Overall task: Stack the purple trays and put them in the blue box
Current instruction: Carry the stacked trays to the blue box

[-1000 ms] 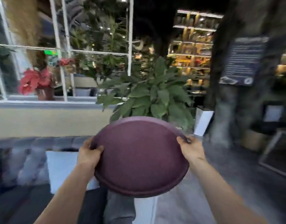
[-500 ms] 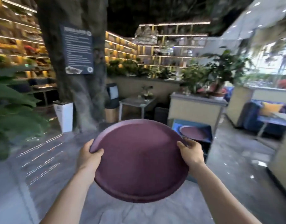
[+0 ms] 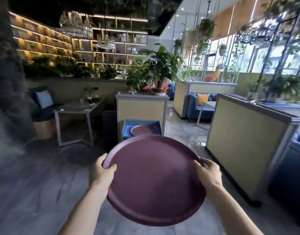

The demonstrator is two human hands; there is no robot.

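both hands clamp purple tray; blue box ahead between table and partition

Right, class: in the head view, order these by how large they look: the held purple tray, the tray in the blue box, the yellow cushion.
1. Held purple tray, nearness inflates it.
2. Tray in the blue box.
3. Yellow cushion.

purple tray: matt, finely grained, plastic-looking
blue box: smooth, plastic-looking walls
floor: grey streaked stone look, glossy at 2 o'clock
table: pale painted-metal-looking frame, glossy top
sofa: blue cloth, tufted
partition: matt beige panel
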